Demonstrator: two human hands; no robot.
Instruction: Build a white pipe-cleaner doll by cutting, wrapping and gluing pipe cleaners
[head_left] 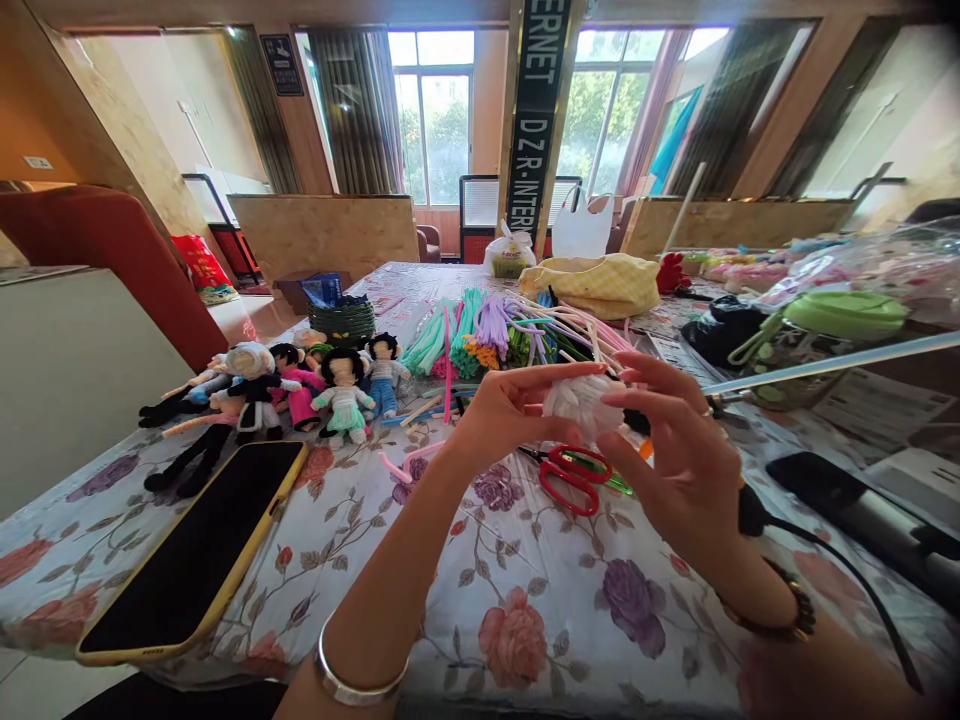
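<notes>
Between my two hands, above the table, is a white fuzzy bundle (576, 403) that looks like coiled pipe cleaner. My left hand (517, 405) pinches it from the left, thumb below and fingers above. From the right, the fingers and thumb of my right hand (675, 440) curve round its other side. Just beneath lies a pair of scissors with red handles (568, 492). A bent pink pipe cleaner (401, 470) rests on the cloth left of the scissors. Behind my hands are bundles of coloured pipe cleaners (469, 325).
Several small dolls (345, 395) sit at the left, near a phone in a yellow case (195, 550). A yellow checked bag (592, 285) lies at the back. On the right are a green-lidded jar (847, 315), a glue stick (840, 365) and a black cable (840, 570).
</notes>
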